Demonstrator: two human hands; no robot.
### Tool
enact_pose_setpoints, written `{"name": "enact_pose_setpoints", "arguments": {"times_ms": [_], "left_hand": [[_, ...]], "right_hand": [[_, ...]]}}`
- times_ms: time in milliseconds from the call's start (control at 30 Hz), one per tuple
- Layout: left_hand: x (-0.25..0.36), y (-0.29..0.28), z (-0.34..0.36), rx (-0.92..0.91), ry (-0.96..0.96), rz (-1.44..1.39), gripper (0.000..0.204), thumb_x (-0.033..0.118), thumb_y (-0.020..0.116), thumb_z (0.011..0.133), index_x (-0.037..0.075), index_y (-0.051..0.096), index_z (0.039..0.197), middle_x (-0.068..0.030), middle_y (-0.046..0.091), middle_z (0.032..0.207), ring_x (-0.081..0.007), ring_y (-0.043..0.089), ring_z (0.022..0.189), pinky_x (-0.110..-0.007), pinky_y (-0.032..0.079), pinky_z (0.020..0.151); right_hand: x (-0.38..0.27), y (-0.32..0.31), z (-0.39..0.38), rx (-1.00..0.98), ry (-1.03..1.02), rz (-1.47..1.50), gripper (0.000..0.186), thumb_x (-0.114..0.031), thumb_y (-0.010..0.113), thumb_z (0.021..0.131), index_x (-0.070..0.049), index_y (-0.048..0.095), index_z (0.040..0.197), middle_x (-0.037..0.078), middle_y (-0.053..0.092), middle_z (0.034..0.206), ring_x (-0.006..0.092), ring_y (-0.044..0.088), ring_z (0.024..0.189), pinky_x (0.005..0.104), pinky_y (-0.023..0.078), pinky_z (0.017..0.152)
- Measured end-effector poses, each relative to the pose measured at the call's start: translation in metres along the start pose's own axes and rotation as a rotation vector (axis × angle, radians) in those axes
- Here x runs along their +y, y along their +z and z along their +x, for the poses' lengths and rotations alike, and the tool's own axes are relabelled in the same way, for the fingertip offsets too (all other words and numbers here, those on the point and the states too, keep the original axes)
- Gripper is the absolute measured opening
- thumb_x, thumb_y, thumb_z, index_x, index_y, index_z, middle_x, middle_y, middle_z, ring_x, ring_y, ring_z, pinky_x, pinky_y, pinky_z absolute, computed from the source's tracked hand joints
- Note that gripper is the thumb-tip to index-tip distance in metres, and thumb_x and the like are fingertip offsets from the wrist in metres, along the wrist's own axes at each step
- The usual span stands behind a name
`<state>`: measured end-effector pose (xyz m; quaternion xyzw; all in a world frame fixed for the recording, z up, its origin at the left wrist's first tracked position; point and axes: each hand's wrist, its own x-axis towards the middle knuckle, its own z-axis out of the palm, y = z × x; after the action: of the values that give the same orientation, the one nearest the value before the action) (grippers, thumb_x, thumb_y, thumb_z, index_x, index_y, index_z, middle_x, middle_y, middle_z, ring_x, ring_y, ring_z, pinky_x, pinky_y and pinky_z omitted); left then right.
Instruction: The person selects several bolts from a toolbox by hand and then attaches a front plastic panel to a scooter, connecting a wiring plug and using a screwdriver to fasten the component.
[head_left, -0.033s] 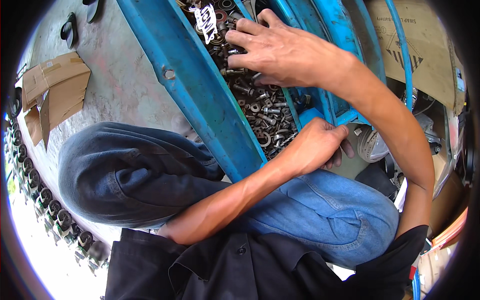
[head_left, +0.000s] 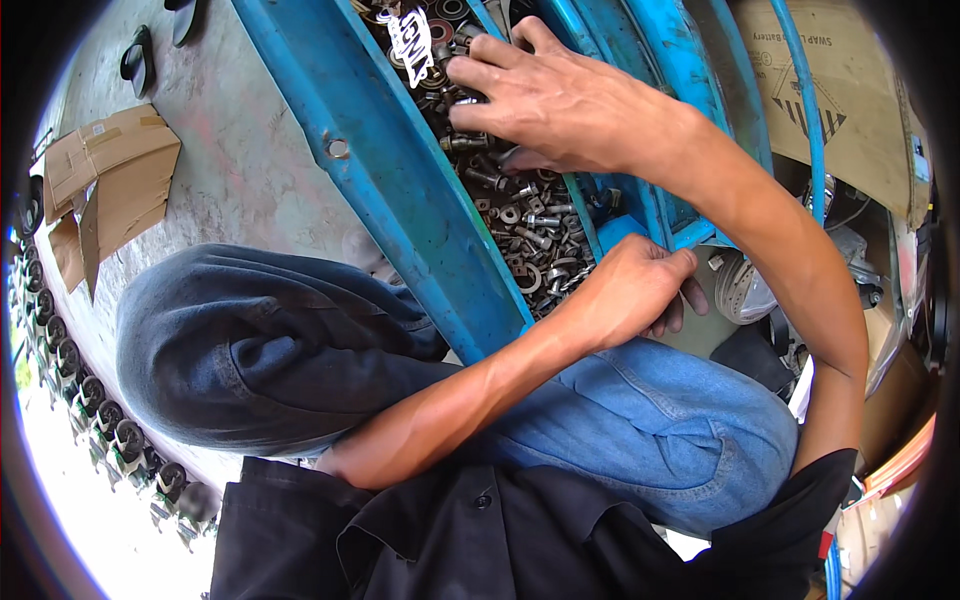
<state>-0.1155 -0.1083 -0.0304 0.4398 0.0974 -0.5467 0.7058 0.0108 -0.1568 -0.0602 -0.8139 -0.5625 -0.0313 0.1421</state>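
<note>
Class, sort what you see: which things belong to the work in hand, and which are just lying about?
In the work:
loose metal parts
blue beam alongside
right hand, fingers spread over parts
left hand, curled nearby

Apparently lying about:
brown cardboard
black sandals
round metal disc

Black print (head_left: 793,41) on cardboard (head_left: 870,125), letters (head_left: 411,40) on white sticker (head_left: 417,72)

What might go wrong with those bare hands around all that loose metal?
The bare right hand reaches over jumbled metal parts, so a hard edge might nick its fingers. The right forearm crosses close to blue metalwork in this view and could bump it.
</note>
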Motion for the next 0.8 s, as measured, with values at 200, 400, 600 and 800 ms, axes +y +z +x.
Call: {"name": "enact_pose_setpoints", "arguments": {"times_ms": [200,400,600,800], "left_hand": [[-0.001,0.0,0.001,0.008,-0.017,0.0,0.046,0.027,0.042,0.1,-0.004,0.073,0.086,-0.0076,0.06,0.059,-0.0139,0.054,0.051,-0.03,0.045,0.053],[0.003,-0.001,0.001,0.017,-0.019,0.006,0.046,0.027,0.043,0.1,-0.004,0.073,0.086,-0.0072,0.06,0.059,-0.0134,0.054,0.05,-0.03,0.044,0.051],[-0.001,-0.001,0.004,0.033,-0.031,-0.031,0.046,0.027,0.042,0.101,-0.003,0.072,0.085,-0.0069,0.059,0.059,-0.0137,0.053,0.049,-0.031,0.043,0.05],[-0.004,0.002,0.003,0.019,0.042,0.014,0.043,0.027,0.044,0.1,-0.003,0.071,0.084,-0.0074,0.059,0.06,-0.0145,0.053,0.05,-0.032,0.044,0.051]], "right_hand": [[0.014,-0.009,0.011,0.103,0.109,0.096,0.027,-0.019,0.069,0.09,-0.004,0.065,0.112,0.011,0.06,0.112,0.0285,0.058,0.109,0.0489,0.047,0.091],[0.035,-0.035,0.01,-0.08,0.074,0.233,0.028,-0.018,0.073,0.09,-0.002,0.068,0.112,0.014,0.061,0.112,0.0277,0.06,0.105,0.0402,0.05,0.088],[0.005,-0.072,0.015,-0.68,0.458,0.453,0.057,-0.022,0.059,0.088,0.002,0.052,0.14,0.029,0.068,0.111,0.0411,0.067,0.104,0.0476,0.054,0.091],[-0.017,-0.086,0.013,-1.108,0.48,0.655,0.082,-0.02,0.061,0.087,0.004,0.023,0.156,0.031,0.068,0.102,0.0428,0.067,0.098,0.0472,0.054,0.086]]}}
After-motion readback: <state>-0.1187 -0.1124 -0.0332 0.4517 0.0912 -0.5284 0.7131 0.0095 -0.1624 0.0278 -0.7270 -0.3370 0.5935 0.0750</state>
